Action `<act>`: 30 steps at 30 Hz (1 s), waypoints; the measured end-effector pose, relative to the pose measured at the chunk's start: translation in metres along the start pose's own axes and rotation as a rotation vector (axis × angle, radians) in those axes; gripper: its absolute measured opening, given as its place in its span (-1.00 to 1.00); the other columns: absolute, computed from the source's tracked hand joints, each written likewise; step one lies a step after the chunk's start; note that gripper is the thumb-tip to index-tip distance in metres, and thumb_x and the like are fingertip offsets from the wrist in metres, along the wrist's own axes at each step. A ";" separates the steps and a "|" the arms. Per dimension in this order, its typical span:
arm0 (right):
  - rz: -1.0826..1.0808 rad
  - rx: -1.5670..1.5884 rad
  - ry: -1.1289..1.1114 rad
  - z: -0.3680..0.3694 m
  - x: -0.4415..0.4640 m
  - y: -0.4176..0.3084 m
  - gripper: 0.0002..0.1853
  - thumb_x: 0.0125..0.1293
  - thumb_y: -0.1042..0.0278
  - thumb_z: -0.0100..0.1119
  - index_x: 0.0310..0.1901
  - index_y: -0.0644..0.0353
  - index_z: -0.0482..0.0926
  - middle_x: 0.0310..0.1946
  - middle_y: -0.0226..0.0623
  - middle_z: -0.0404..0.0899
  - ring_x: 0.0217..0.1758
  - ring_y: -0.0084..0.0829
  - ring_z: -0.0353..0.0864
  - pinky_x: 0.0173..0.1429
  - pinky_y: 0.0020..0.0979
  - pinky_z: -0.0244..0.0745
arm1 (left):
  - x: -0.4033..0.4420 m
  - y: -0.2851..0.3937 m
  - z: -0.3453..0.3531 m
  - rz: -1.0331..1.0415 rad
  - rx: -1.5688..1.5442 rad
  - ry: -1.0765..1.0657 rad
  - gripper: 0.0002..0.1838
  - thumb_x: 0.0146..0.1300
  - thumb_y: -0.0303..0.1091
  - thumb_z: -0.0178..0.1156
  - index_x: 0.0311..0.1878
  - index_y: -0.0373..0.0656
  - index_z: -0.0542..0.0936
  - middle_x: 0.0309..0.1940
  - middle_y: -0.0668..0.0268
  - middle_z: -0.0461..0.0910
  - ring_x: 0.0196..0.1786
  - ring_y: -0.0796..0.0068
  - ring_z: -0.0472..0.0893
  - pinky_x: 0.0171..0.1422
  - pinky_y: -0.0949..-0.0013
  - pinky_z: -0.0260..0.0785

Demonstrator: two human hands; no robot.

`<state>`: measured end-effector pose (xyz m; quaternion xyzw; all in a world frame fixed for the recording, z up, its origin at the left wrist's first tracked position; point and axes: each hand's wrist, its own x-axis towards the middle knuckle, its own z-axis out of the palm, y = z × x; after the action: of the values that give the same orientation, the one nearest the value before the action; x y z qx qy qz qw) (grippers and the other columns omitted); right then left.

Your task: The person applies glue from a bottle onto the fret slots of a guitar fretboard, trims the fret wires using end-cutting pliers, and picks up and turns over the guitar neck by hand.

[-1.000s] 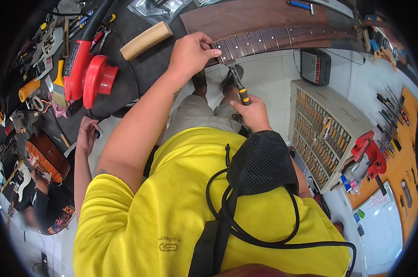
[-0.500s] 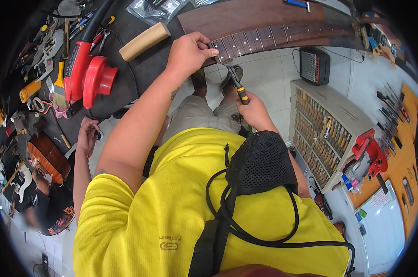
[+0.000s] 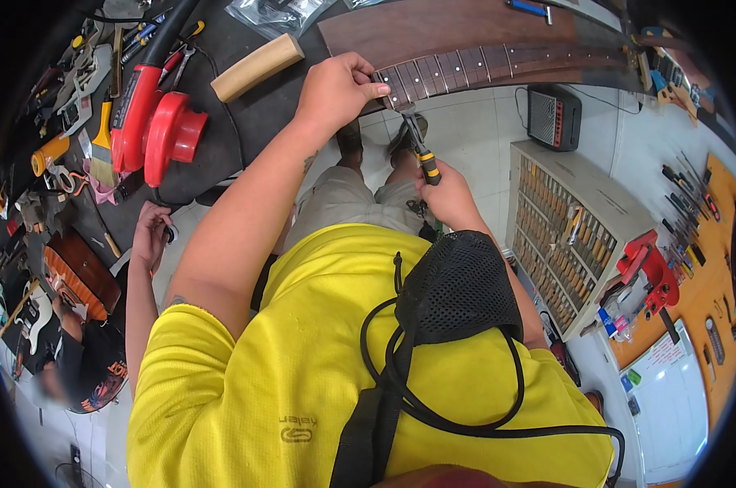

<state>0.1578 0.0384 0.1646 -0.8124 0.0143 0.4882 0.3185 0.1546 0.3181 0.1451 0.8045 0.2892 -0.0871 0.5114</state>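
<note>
My left hand (image 3: 333, 93) is closed on the near end of a dark fretboard (image 3: 445, 75), its thumb on top and its fingers curled. The board has metal frets and pale dot inlays and lies along the bench edge. In my right hand (image 3: 449, 198) are pliers (image 3: 424, 153) with black-and-yellow handles. Their jaws touch the fretboard's front edge beside my left thumb. Whether the jaws grip a fret is too small to tell.
A wooden block (image 3: 256, 67), a red blower (image 3: 160, 130) and a brush (image 3: 102, 150) lie on the dark bench. Another person's hand (image 3: 150, 232) is at the left. A drawer cabinet (image 3: 575, 228) and an amplifier (image 3: 554, 118) stand at the right.
The view has shifted slightly. Both hands keep their hold, and the pliers stay at the fretboard's edge with a slightly changed angle.
</note>
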 end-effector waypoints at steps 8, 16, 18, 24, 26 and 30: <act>-0.012 -0.073 0.103 0.003 -0.004 -0.006 -0.90 0.28 0.54 0.21 -0.19 0.28 0.65 -0.41 -0.25 0.63 -0.30 -0.37 0.61 -0.10 -0.29 0.54 | 0.000 0.001 0.000 -0.017 -0.018 -0.005 -0.53 0.14 -0.23 0.68 0.04 -0.28 0.77 -0.26 0.23 0.83 -0.21 0.46 0.78 -0.03 0.32 0.63; -0.036 0.089 -0.144 -0.012 0.007 0.012 -0.61 0.25 0.59 0.19 0.14 0.21 0.62 -0.20 -0.34 0.67 -0.08 -0.35 0.67 0.11 -0.31 0.55 | 0.001 0.000 0.000 0.000 -0.008 -0.003 -0.53 0.14 -0.23 0.68 0.03 -0.29 0.77 -0.28 0.22 0.83 -0.23 0.46 0.78 -0.05 0.32 0.63; -0.007 0.119 -0.242 -0.019 0.008 0.014 -0.50 0.24 0.61 0.21 0.25 0.14 0.56 -0.17 -0.45 0.59 -0.03 -0.45 0.62 0.19 -0.35 0.53 | 0.000 0.000 0.000 0.005 -0.007 0.001 -0.53 0.14 -0.22 0.68 0.03 -0.28 0.77 -0.28 0.23 0.82 -0.24 0.46 0.77 -0.06 0.32 0.62; -0.021 0.060 -0.242 -0.022 0.001 0.003 -0.40 0.24 0.62 0.20 0.35 0.12 0.49 -0.07 -0.38 0.56 0.03 -0.44 0.59 0.24 -0.36 0.52 | 0.000 -0.001 0.000 0.002 -0.002 -0.002 -0.54 0.14 -0.22 0.68 0.02 -0.27 0.77 -0.31 0.26 0.81 -0.26 0.48 0.75 -0.09 0.32 0.60; 0.010 0.090 -0.245 -0.019 -0.003 -0.005 -0.36 0.20 0.70 0.14 0.37 0.12 0.48 -0.06 -0.40 0.53 0.06 -0.47 0.56 0.26 -0.40 0.49 | 0.001 -0.001 0.001 -0.001 -0.019 -0.002 -0.54 0.14 -0.22 0.68 0.01 -0.27 0.77 -0.31 0.26 0.80 -0.26 0.48 0.75 -0.09 0.32 0.60; 0.049 0.151 -0.273 -0.018 -0.003 -0.003 -0.28 0.15 0.78 0.08 0.40 0.13 0.47 -0.03 -0.41 0.49 0.09 -0.48 0.53 0.31 -0.44 0.45 | 0.000 0.001 -0.001 -0.015 -0.013 -0.010 -0.54 0.14 -0.22 0.68 0.02 -0.26 0.77 -0.31 0.26 0.81 -0.26 0.49 0.74 -0.10 0.33 0.60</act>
<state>0.1709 0.0305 0.1744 -0.7118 0.0275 0.5992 0.3654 0.1551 0.3189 0.1459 0.7985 0.2932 -0.0930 0.5175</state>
